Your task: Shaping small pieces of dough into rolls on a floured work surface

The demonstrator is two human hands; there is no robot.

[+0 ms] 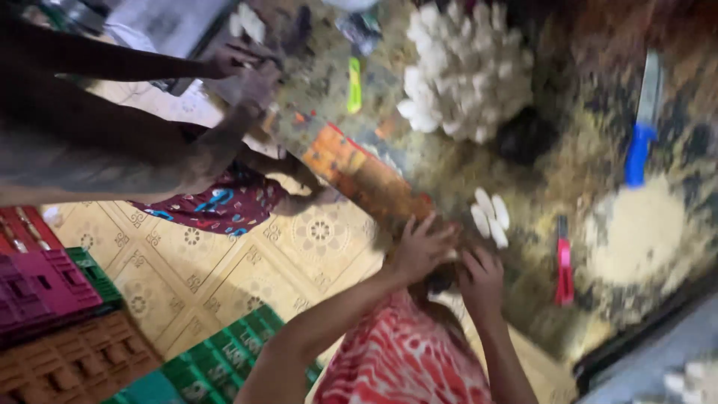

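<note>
Patterned tablecloth (pixel 523 299) is seen over a tiled floor (pixel 224 277); the frame is heavily blurred. Left hand (pixel 422 247) is laid on the table edge with fingers spread, nothing clearly gripped. Right hand (pixel 482 280) is set just beside it, fingers curled toward a dark lump (pixel 441 278) between the two hands; whether the lump is actually grasped cannot be told. A few white pieces (pixel 490 217) are placed near the hands, and a big white pile (pixel 467 67) is heaped further up the table, so much of the work is judged done, with the lump in hand unfinished. A blue knife (pixel 639 127) and a red tool (pixel 563 262) are left unheld. Another person's hands (pixel 247 71) are seen top left. Crates (pixel 67 329) are stacked on the floor.
</note>
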